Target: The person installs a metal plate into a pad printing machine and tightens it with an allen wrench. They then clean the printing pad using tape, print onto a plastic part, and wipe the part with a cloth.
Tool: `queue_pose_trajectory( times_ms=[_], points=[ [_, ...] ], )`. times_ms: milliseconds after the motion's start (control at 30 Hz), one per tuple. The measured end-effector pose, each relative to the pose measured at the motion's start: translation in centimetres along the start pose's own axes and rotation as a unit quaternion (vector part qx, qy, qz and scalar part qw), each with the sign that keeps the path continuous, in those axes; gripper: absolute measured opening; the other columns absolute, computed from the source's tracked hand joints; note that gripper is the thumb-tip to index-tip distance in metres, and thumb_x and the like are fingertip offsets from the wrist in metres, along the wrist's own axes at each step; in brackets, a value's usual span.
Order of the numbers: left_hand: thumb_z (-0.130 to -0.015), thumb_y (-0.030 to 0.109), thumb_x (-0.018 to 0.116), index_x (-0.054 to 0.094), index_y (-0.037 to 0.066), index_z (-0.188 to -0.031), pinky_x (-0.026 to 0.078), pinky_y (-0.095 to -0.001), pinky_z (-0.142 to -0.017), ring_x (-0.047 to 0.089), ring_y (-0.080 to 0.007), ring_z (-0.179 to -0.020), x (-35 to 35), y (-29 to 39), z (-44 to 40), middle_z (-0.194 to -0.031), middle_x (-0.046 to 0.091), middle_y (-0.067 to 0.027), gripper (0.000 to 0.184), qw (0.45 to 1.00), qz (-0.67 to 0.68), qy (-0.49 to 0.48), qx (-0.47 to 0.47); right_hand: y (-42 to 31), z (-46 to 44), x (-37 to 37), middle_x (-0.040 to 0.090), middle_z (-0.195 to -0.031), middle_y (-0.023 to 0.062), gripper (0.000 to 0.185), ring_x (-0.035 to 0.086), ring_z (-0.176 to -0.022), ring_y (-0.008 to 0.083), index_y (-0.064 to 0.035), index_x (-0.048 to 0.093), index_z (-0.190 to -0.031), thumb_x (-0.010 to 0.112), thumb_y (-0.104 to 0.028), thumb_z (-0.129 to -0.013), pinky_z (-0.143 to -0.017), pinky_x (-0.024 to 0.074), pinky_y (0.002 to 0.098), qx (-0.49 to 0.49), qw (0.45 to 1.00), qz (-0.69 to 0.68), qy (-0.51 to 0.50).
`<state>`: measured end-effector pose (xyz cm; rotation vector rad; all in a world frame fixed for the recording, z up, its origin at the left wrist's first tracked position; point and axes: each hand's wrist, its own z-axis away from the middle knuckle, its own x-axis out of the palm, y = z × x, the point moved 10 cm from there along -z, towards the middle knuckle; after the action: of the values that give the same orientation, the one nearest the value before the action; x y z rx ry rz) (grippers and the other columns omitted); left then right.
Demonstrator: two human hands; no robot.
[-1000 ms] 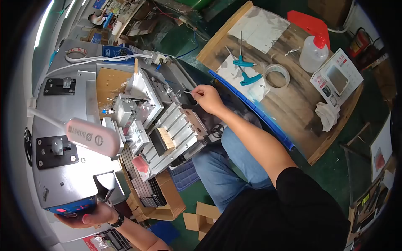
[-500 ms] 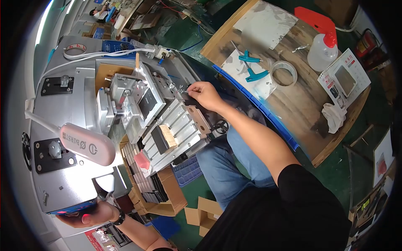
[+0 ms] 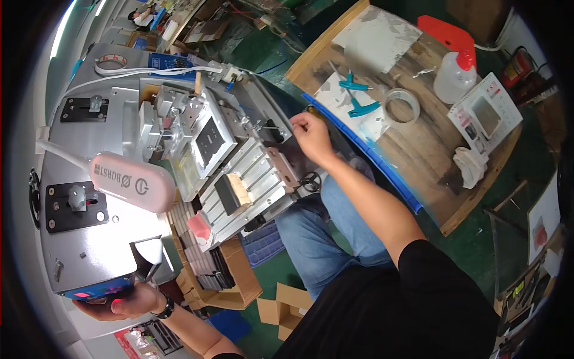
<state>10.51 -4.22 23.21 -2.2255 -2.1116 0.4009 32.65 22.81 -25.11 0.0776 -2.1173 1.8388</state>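
Note:
My right hand (image 3: 312,140) is beside the right side of the metal bench machine (image 3: 128,206), its fingers curled in and the fingertips pressed together. Whatever may lie between them is hidden. Just left of it, apart from the fingers, a small rod with a black end (image 3: 274,130) sticks out of the machine. My left hand (image 3: 125,301) lies with thumb and fingers stretched along the lit control panel (image 3: 98,289) at the machine's lower front. Between the hands are the slotted metal bed (image 3: 254,173), a dark block with a wooden side (image 3: 233,194) and a framed plate (image 3: 210,139).
A pinkish lamp head (image 3: 133,181) hangs over the machine. Below stands a carton of stacked pieces (image 3: 242,287), near a smaller open carton (image 3: 281,308). On the right, a wooden table (image 3: 412,155) carries teal-handled hex keys (image 3: 363,107), tape (image 3: 402,106), a bottle (image 3: 454,78) and a calendar (image 3: 487,113).
My right hand has drawn back to the right, away from the small rod by the machine. My left hand remains at the control panel. The view has shifted slightly.

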Motion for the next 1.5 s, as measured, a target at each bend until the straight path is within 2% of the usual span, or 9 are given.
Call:
queue_pose_trajectory(
  times_ms=[400,733,767,900,1000,1167,1233,1300,1500],
  points=[
    [-0.105,0.042,0.062,0.044,0.01,-0.156,0.062,-0.0357,-0.086,0.069,-0.0334,-0.111,-0.2,-1.7,1.1,-0.138,0.062,-0.0159,0.063,0.996,0.06,-0.006,0.062,-3.0,10.0,-3.7,0.072,-0.082,0.0098,0.018,0.06,-0.065,0.0212,-0.0014,0.071,-0.102,0.059,0.002,-0.089,-0.064,0.0497,0.0344,0.039,0.992,0.096,-0.066],
    [-0.1,0.044,0.074,0.047,0.01,-0.15,0.065,-0.0357,-0.089,0.074,-0.0279,-0.105,-2.0,-8.0,4.0,-0.128,0.065,-0.0132,0.066,0.994,0.097,-0.025,-0.048,-7.9,18.7,-6.5,0.062,-0.067,0.0045,0.024,0.055,-0.061,0.0159,-0.0032,0.062,-0.076,0.043,0.012,-0.074,-0.058,0.045,0.0286,-0.045,0.985,0.103,-0.128],
    [-0.102,0.041,0.072,0.051,0.008,-0.144,0.067,-0.0348,-0.073,0.077,-0.027,-0.085,-3.7,-7.6,3.1,-0.111,0.074,-0.0106,0.058,0.993,0.113,-0.004,-0.045,-7.1,19.5,-4.9,0.062,-0.066,0.0045,0.022,0.053,-0.059,0.0148,-0.003,0.061,-0.074,0.044,0.012,-0.074,-0.056,0.0445,0.028,-0.001,0.99,0.067,-0.127],
    [-0.107,0.043,0.061,0.036,0.009,-0.162,0.061,-0.0488,-0.102,0.051,-0.0402,-0.139,-5.6,-6.5,3.7,-0.158,0.041,-0.0181,0.069,0.989,0.141,-0.037,0.025,-5.0,20.6,-3.7,0.06,-0.069,0.0028,0.02,0.056,-0.062,0.0143,-0.005,0.062,-0.079,0.048,0.01,-0.08,-0.058,0.0472,0.0279,0.056,0.985,0.106,-0.125],
    [-0.108,0.043,0.057,0.04,0.002,-0.157,0.055,-0.0521,-0.11,0.057,-0.039,-0.131,-9.8,-5.8,5.9,-0.152,0.047,-0.0199,0.066,0.987,-0.027,0.049,0.152,-5.3,22.3,-4.4,0.06,-0.068,0.0039,0.02,0.053,-0.058,0.0138,-0.0052,0.06,-0.077,0.046,0.009,-0.083,-0.057,0.0456,0.0263,0.05,0.982,0.142,-0.118],
    [-0.103,0.029,0.059,0.054,-0.003,-0.141,0.052,-0.0436,-0.107,0.064,-0.0307,-0.12,-11.9,-9.9,14.5,-0.136,0.06,-0.0208,0.049,0.956,0.281,0.071,-0.047,-6.0,23.7,-4.2,0.061,-0.068,0.0051,0.022,0.054,-0.059,0.0137,-0.0039,0.059,-0.077,0.043,0.009,-0.084,-0.058,0.046,0.0261,0.048,0.98,0.142,-0.133],
    [-0.099,0.019,0.066,0.06,-0.003,-0.136,0.052,-0.0387,-0.102,0.064,-0.0281,-0.117,-7.3,-13.3,20.6,-0.127,0.066,-0.0186,0.043,0.838,0.369,-0.118,-0.383,-6.0,23.6,-4.3,0.062,-0.068,0.0055,0.022,0.055,-0.06,0.0137,-0.0037,0.059,-0.077,0.043,0.01,-0.084,-0.059,0.0464,0.0262,0.043,0.978,0.149,-0.138],
    [-0.093,0.01,0.072,0.062,-0.002,-0.134,0.051,-0.0358,-0.099,0.066,-0.0263,-0.112,-5.4,-14.0,24.7,-0.121,0.068,-0.0175,0.043,0.772,0.354,-0.194,-0.49,-5.9,24.3,-3.6,0.062,-0.068,0.0056,0.022,0.055,-0.06,0.0138,-0.0035,0.059,-0.077,0.043,0.01,-0.084,-0.059,0.0465,0.0262,0.048,0.977,0.146,-0.148],
    [-0.091,0.008,0.075,0.062,-0.001,-0.134,0.051,-0.0339,-0.097,0.066,-0.0246,-0.108,-3.1,-13.7,26.9,-0.12,0.068,-0.0154,0.046,0.827,0.273,-0.251,-0.422,-6.1,24.5,-3.4,0.062,-0.067,0.0061,0.021,0.056,-0.06,0.0159,-0.0027,0.06,-0.076,0.044,0.009,-0.082,-0.06,0.0471,0.0271,0.032,0.977,0.168,-0.13]
  ],
)
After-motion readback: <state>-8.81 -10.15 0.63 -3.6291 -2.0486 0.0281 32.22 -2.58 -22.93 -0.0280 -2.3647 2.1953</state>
